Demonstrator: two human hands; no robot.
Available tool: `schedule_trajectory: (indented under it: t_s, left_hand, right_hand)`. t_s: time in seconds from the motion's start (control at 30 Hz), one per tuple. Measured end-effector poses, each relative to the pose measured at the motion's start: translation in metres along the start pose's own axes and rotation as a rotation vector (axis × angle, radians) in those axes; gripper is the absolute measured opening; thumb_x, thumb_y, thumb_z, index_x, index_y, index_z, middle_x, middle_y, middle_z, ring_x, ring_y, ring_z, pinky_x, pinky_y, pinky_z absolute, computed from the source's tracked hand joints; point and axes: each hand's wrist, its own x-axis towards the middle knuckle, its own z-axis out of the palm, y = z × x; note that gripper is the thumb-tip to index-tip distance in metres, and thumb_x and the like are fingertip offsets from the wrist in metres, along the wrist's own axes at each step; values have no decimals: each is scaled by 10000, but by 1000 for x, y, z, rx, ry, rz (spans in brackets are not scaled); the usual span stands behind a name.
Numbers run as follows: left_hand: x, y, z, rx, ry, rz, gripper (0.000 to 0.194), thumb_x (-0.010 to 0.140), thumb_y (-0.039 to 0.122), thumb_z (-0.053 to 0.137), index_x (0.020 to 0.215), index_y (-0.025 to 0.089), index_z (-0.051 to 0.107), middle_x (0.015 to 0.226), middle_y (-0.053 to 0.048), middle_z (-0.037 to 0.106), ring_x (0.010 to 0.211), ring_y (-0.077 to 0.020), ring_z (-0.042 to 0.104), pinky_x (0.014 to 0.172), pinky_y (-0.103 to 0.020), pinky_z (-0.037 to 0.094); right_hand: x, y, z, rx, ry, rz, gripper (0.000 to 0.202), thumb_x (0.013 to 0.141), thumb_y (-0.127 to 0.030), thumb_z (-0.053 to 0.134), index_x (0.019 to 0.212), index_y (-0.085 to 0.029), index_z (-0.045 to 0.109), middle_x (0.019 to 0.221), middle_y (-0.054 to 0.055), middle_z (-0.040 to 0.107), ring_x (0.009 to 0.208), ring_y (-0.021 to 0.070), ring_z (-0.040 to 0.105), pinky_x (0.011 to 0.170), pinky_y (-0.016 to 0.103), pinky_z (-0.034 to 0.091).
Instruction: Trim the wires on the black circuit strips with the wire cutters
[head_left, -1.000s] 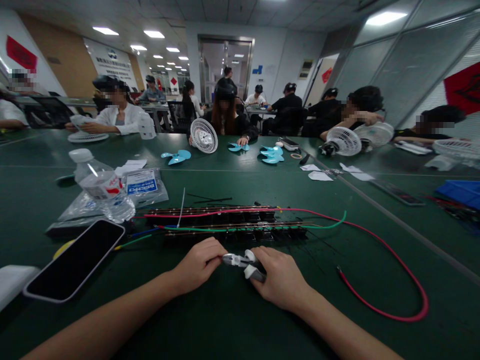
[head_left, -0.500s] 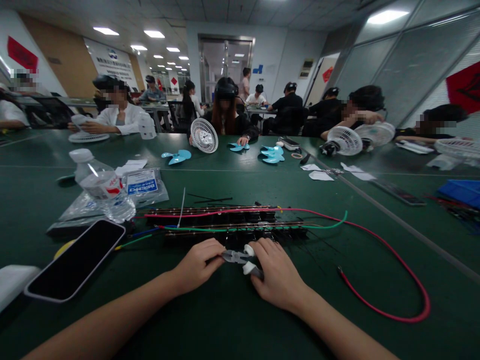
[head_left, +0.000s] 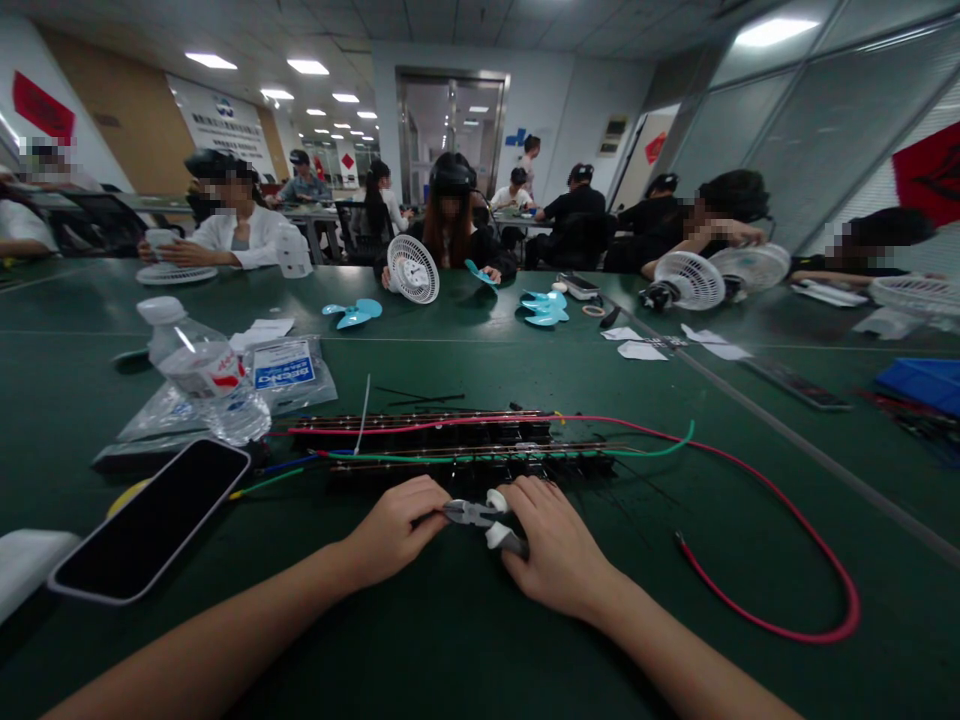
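Note:
My right hand (head_left: 559, 550) grips a pair of pliers (head_left: 470, 513) with white and grey handles, the jaws pointing left. At the jaw tips, my left hand (head_left: 401, 535) is closed in a pinch; what it holds there, if anything, is too small to make out. Just beyond both hands lies a long black strip assembly (head_left: 577, 466) with rows of metal contacts. A green wire (head_left: 670, 452) and a thick red wire (head_left: 757, 470) run along it, and the red one loops round to the right. A white cable tie (head_left: 364, 405) sticks up from the assembly's left part.
To the left are a phone (head_left: 154, 525), a plastic bottle (head_left: 206, 375) and a plastic bag (head_left: 289, 370). Across the table, people handle white fans (head_left: 413, 270) and blue fan blades (head_left: 352, 313). A blue tray (head_left: 921, 385) stands at right.
My hands and the pliers look unmoved. Across the table, a person has lifted a blue fan blade from the table and shifted the white fan cover slightly right.

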Motion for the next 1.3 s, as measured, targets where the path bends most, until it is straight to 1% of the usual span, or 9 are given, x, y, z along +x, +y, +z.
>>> schedule_trajectory:
  t_s: [0.17, 0.33, 0.43, 0.6, 0.87, 1.3]
  left_hand:
    - [1, -1, 1, 8, -9, -9, 146, 896, 124, 498, 899, 139, 643, 862, -70, 645, 820, -177, 568, 750, -329, 461]
    - [2, -2, 2, -16, -35, -44, 146, 878, 91, 504, 892, 155, 634, 869, -52, 642, 831, -171, 566, 761, -325, 463]
    - [2, -3, 2, -14, -53, -37, 147, 875, 85, 504, 904, 156, 630, 883, -51, 640, 843, -172, 560, 771, -328, 462]
    - [2, -3, 2, -7, -71, -30, 158, 878, 75, 496, 922, 150, 628, 895, -55, 638, 855, -173, 553, 784, -333, 458]
    - [2, 0, 1, 7, -89, -34, 157, 884, 76, 494, 935, 149, 623, 901, -52, 630, 864, -170, 547, 785, -328, 453]
    - [0, -3, 2, 14, -85, -18, 158, 887, 86, 489, 943, 151, 622, 902, -57, 630, 863, -175, 548, 787, -338, 458]
  right_hand:
    - [1, 1, 1, 6, -9, -1, 351, 692, -197, 573, 1040, -167, 534, 1023, 90, 556, 929, 233, 473, 843, 386, 380]
    - [1, 4, 0, 13, -31, -2, 325, 706, -201, 566, 1028, -171, 541, 984, 80, 568, 885, 218, 484, 797, 356, 384]
    - [1, 5, 0, 6, -58, 3, 319, 714, -219, 570, 1028, -171, 544, 953, 72, 581, 847, 207, 502, 754, 331, 387]
    - [0, 3, -2, -29, -90, 30, 234, 745, -244, 556, 969, -178, 557, 891, 55, 599, 786, 186, 528, 687, 298, 378]
    - [-2, 1, -3, -52, -99, 42, 235, 755, -249, 551, 979, -181, 564, 884, 52, 619, 793, 187, 558, 687, 291, 379]
    - [-3, 2, -2, -83, -110, 49, 215, 761, -269, 554, 956, -182, 567, 870, 47, 619, 780, 189, 561, 672, 290, 377]
